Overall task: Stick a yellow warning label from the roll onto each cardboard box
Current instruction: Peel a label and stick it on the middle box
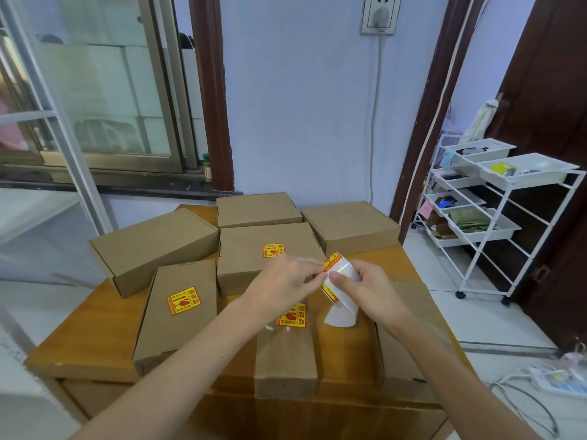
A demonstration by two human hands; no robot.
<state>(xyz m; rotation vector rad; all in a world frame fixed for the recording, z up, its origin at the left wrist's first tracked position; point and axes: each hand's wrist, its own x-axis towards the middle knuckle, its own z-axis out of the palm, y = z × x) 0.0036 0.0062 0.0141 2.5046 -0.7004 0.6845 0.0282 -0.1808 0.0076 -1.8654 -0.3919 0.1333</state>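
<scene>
Right hand (365, 289) grips the roll (338, 277), thumb across its shiny liner; left hand (286, 281) pinches the edge of a yellow label (332, 261) at the roll's top; both are held above the desk (95, 328). Behind the roll lies one labelled box (266, 252); left of the roll another (181, 309); below it a third (286, 350). Peel slowly, at a low angle, touching only a corner; boxes behind still look bare.

Matt brown cardboard boxes (178, 312); glossy varnished wood table (79, 338); shiny label roll (338, 276) backing paper.
</scene>
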